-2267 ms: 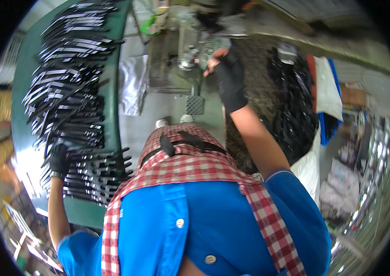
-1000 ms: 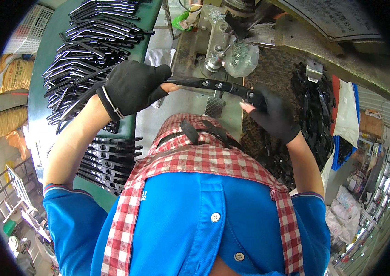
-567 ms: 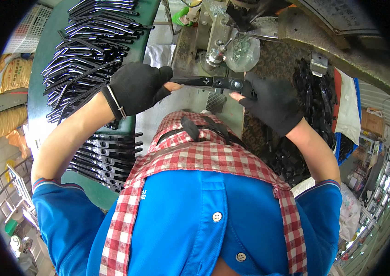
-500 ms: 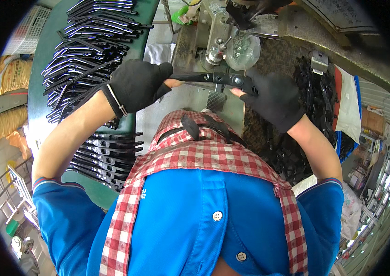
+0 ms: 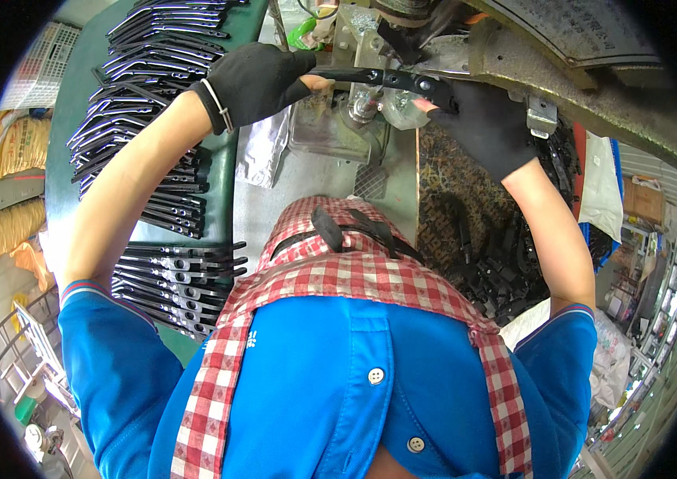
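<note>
A long black metal bar (image 5: 372, 76) with holes and a round rivet near its right end spans between my two hands. Around its left end my left hand (image 5: 252, 86) is closed, in a black fingerless glove. My right hand (image 5: 488, 121), gloved the same way, grips the other end, where a black piece joins the bar. Both hands hold it level in front of a machine (image 5: 370, 48). A clear plastic bag of small metal parts (image 5: 406, 108) lies just under the bar, partly hidden by it.
Rows of black metal bars (image 5: 159, 56) cover the green table (image 5: 75, 96) at left, with another stack (image 5: 183, 279) nearer me. A bin of black parts (image 5: 506, 255) is on the right. The machine's heavy arm (image 5: 506, 56) overhangs the far right. A foot pedal (image 5: 370, 182) sits below.
Both hands have moved forward, away from my body, carrying the bar toward the machine. The bar stays gripped at both ends.
</note>
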`<state>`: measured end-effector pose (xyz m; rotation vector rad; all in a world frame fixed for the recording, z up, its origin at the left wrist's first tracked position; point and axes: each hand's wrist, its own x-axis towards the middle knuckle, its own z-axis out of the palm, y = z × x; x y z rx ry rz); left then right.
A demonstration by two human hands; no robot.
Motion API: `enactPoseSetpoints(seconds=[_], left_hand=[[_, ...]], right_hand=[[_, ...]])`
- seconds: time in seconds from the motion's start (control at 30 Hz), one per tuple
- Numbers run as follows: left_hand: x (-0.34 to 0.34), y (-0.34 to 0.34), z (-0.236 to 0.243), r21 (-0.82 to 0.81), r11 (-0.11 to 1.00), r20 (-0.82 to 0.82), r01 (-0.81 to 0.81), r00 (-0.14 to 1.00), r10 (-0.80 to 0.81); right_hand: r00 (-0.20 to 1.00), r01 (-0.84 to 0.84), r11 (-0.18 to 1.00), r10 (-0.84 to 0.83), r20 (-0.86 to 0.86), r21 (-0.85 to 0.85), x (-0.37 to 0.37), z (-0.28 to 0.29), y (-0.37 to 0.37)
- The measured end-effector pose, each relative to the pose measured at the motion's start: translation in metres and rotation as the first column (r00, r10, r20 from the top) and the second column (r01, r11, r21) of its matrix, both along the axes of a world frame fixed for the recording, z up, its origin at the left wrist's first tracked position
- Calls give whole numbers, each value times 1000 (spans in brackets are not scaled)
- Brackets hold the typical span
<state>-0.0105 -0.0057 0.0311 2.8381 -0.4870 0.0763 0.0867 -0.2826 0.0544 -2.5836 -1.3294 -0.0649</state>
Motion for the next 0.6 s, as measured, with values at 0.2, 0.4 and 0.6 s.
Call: enactPoseSetpoints(seconds=[0.2,0.4,0.6], left_hand=[[0,0,-1,68,998,106,-3,994,-4],[6,-2,6,127,992,33,19,999,-24],[29,12,-27,79,987,-68,138,989,-133]], right_hand=[[916,41,978,-119,-382,-205,12,5,6],[940,72,979,-131,-314,-192,10,-4,5],[879,69,948,-205,-431,-310,5,-24,11]])
